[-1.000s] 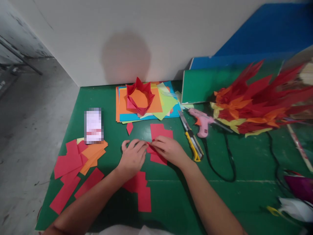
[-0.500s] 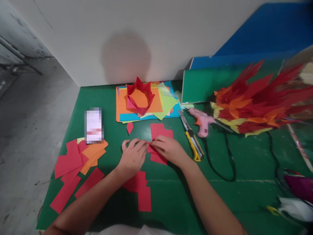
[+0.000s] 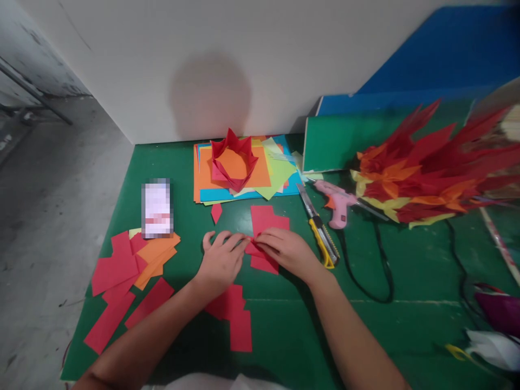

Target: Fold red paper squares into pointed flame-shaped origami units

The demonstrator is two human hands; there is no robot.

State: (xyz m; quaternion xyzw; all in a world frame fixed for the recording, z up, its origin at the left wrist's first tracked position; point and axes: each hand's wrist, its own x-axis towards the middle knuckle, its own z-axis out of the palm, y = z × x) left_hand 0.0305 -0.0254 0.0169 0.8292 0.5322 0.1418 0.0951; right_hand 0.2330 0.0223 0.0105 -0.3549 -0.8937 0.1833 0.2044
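Both hands meet at a small piece of red paper (image 3: 252, 240) over the middle of the green table. My left hand (image 3: 222, 259) pinches its left end with thumb and fingers. From the other side, the fingertips of my right hand (image 3: 286, 252) press on it, hiding much of the piece. Beneath and behind it lie flat red paper rectangles (image 3: 262, 214). Just beyond my left fingers is a small folded red paper diamond (image 3: 216, 213). More red paper strips (image 3: 240, 330) lie under and in front of my left wrist.
A folded red paper ring (image 3: 233, 176) rests on stacked coloured sheets (image 3: 280, 176). To the right are a yellow utility knife (image 3: 319, 233) with its blade out, a pink glue gun (image 3: 337, 203) with a cord, and a paper flame model (image 3: 430, 162). A blurred-out phone (image 3: 157, 208) and paper scraps (image 3: 116, 268) lie left.
My right hand has shifted slightly right along the small red paper, its wrist turned a little. My left hand stays almost in place.
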